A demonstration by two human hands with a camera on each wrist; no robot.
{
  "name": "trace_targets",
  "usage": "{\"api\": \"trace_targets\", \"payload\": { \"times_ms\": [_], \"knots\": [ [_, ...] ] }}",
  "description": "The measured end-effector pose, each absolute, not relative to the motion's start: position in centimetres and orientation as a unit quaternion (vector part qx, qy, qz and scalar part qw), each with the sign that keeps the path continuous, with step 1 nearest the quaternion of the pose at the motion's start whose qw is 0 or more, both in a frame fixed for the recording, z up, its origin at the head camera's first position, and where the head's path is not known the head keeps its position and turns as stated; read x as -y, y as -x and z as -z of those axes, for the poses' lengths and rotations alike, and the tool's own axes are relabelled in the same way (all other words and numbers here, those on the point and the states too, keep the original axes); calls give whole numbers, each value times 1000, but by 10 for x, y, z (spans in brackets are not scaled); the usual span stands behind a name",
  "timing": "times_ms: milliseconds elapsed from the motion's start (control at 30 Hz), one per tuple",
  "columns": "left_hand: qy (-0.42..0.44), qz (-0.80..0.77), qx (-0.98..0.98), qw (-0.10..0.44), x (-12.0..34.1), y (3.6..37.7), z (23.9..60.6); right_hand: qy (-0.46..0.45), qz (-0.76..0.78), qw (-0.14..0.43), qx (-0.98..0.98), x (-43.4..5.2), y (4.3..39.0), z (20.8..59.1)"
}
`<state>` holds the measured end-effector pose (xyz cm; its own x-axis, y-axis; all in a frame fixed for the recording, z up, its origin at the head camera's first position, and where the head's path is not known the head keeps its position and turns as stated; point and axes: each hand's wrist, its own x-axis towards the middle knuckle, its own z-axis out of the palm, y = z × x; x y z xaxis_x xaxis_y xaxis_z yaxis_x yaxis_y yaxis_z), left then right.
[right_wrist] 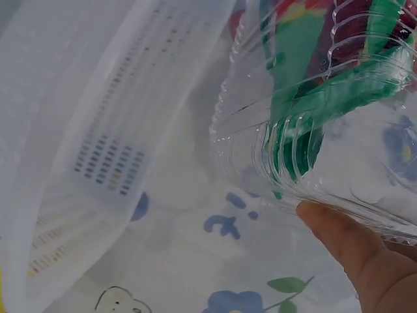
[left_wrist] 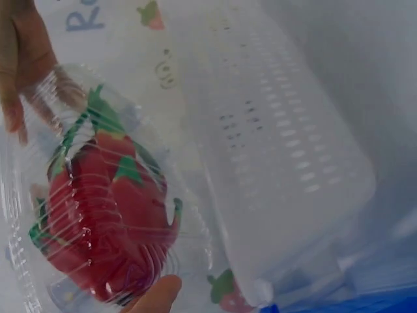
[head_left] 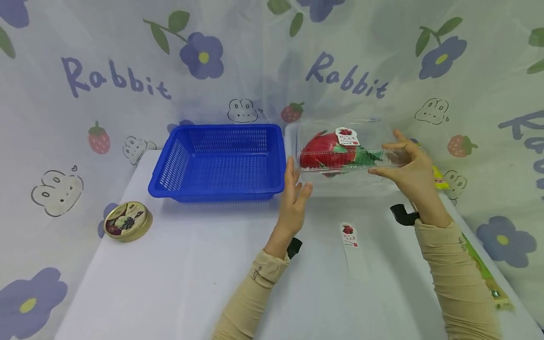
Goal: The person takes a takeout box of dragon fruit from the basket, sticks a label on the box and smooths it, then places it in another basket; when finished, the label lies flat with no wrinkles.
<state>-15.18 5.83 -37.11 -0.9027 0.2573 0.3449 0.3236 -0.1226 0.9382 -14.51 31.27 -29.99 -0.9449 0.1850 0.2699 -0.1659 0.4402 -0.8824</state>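
A clear plastic fruit box (head_left: 369, 158) with a red and green dragon fruit (head_left: 325, 153) inside sits between my two hands. On its top is a white label (head_left: 347, 136) with a fruit picture. At its left end is my left hand (head_left: 293, 205), fingers pointing up along the end wall; the thumb (left_wrist: 161, 295) touches the box in the left wrist view. My right hand (head_left: 410, 172) grips the right end, thumb (right_wrist: 342, 231) on the near edge and fingers spread above. Behind and below the box is a translucent white perforated basket (head_left: 361, 190).
A blue perforated basket (head_left: 229, 196) stands left of the white one. A round gold tin (head_left: 127, 221) lies at the table's left edge. A paper label strip (head_left: 353, 252) lies in front. Yellow (head_left: 439, 178) and green packages (head_left: 488, 278) lie along the right edge.
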Motion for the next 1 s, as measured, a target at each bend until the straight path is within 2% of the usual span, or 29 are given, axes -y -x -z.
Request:
{"api": "trace_targets", "payload": {
  "times_ms": [133, 500, 767, 1000],
  "knots": [
    [211, 718, 663, 0, -62, 155, 383, 32, -465, 137, 874, -319, 161, 301],
    [120, 613, 780, -43, -69, 155, 397, 42, -464, 87, 881, -332, 203, 307],
    [116, 531, 839, -17, -75, 143, 395, 35, -465, 54, 883, -330, 229, 313],
    [111, 500, 858, -23, -77, 131, 394, 28, -449, 24, 893, -330, 247, 319]
  ]
}}
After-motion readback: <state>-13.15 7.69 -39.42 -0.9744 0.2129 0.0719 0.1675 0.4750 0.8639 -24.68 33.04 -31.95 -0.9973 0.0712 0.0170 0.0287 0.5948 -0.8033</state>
